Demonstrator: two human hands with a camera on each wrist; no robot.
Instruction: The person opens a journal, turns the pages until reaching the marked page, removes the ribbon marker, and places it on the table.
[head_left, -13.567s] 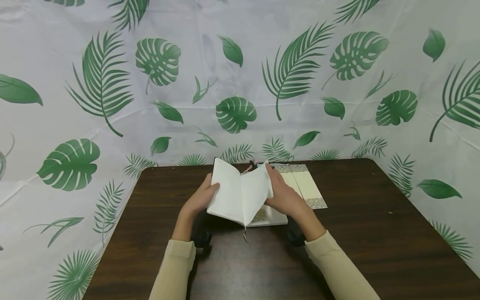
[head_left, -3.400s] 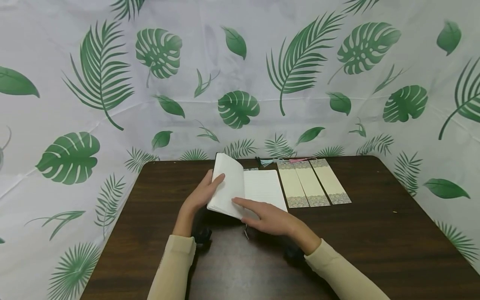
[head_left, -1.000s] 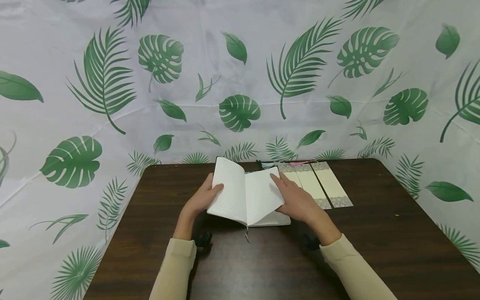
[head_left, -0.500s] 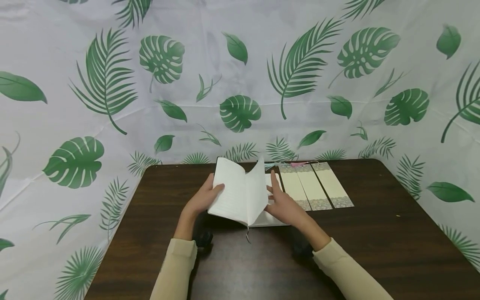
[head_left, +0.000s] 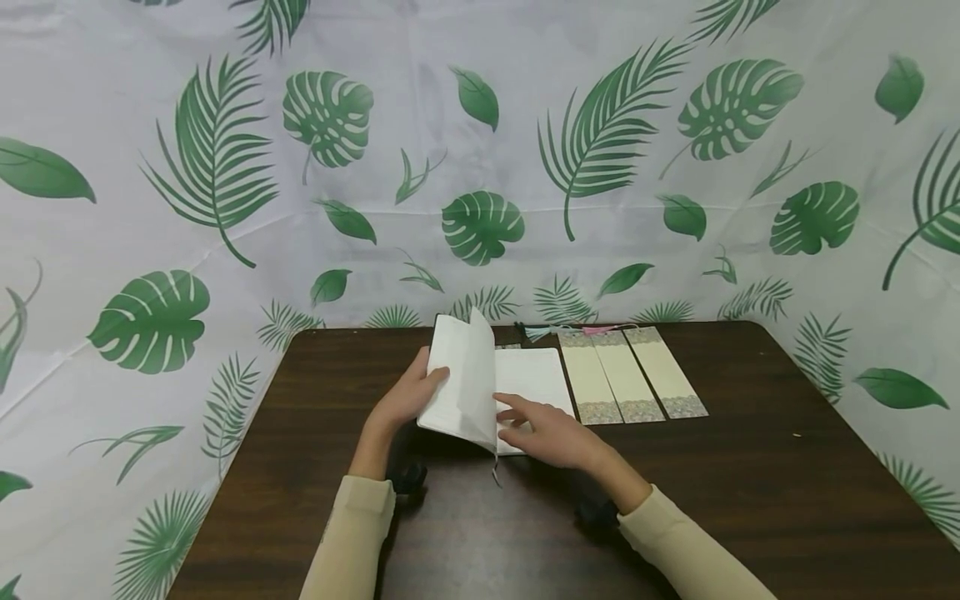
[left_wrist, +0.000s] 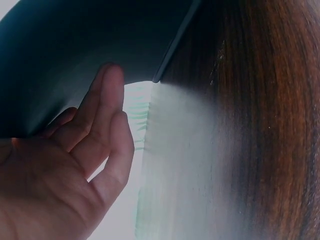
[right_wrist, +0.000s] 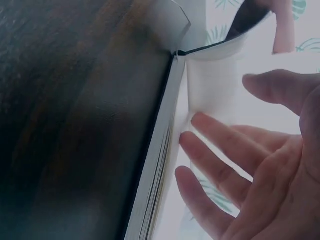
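An open notebook (head_left: 534,375) with white lined pages and a dark cover lies on the table, its left half tilted up. My left hand (head_left: 407,393) grips that half, thumb on the pages and fingers behind the dark cover (left_wrist: 110,35). A loose page (head_left: 478,367) stands curved near the spine, leaning left. My right hand (head_left: 553,433) is low over the right half, fingers loosely spread and fingertips right at the spine. In the right wrist view its fingers (right_wrist: 220,142) hold nothing. A ribbon marker (head_left: 496,475) hangs from the spine's lower end.
Three cream bookmarks (head_left: 626,375) with patterned ends lie right of the notebook, the rightmost slightly apart. Pink and blue tassels (head_left: 538,333) lie at their tops. A patterned edge (head_left: 508,346) shows behind the notebook. Leaf-print cloth (head_left: 405,167) hangs behind the dark wooden table (head_left: 750,467).
Over the last second my right hand swung a page from right to left and released it near the spine. Since the oldest frame, a third bookmark has come into view on the table.
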